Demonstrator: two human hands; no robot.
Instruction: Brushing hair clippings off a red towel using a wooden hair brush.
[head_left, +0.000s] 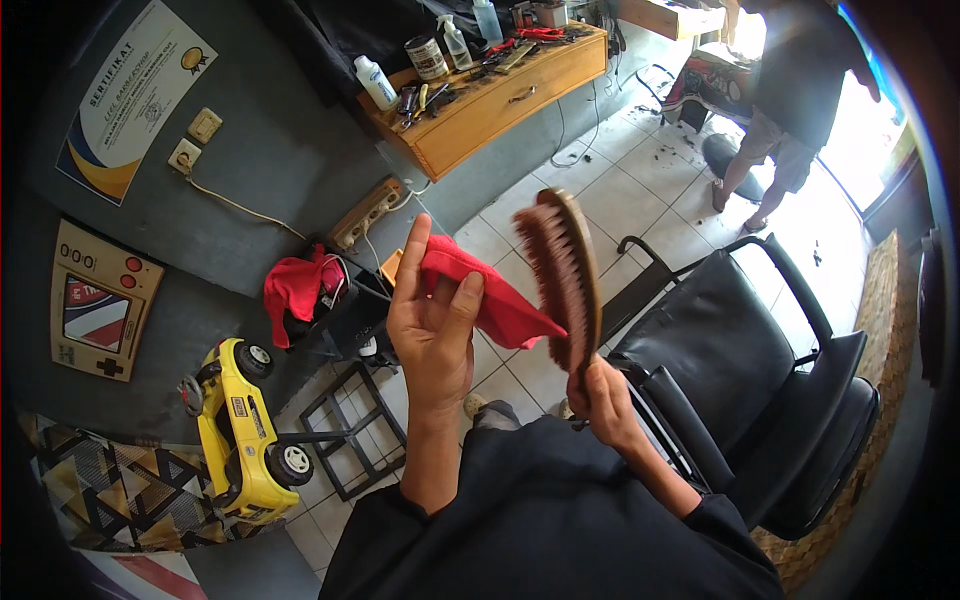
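Note:
My left hand (442, 322) pinches a folded red cloth (495, 296) between thumb and fingers, with the index finger pointing up. The cloth's loose corner reaches right to the bristles of a curved wooden brush (574, 277); whether it presses on them I cannot tell. In my right hand (607, 397) is the lower end of that brush, held upright with its reddish-brown bristles facing the cloth. Both hands are raised in front of my dark-clothed body.
A black barber chair (720, 337) stands close on my right. Ahead, a wooden drawer shelf (502, 101) carries bottles, a can and tools. Left are a yellow toy car (247, 435), a black metal frame (356, 431) and another red cloth (292, 292). A person (787, 105) stands at far right.

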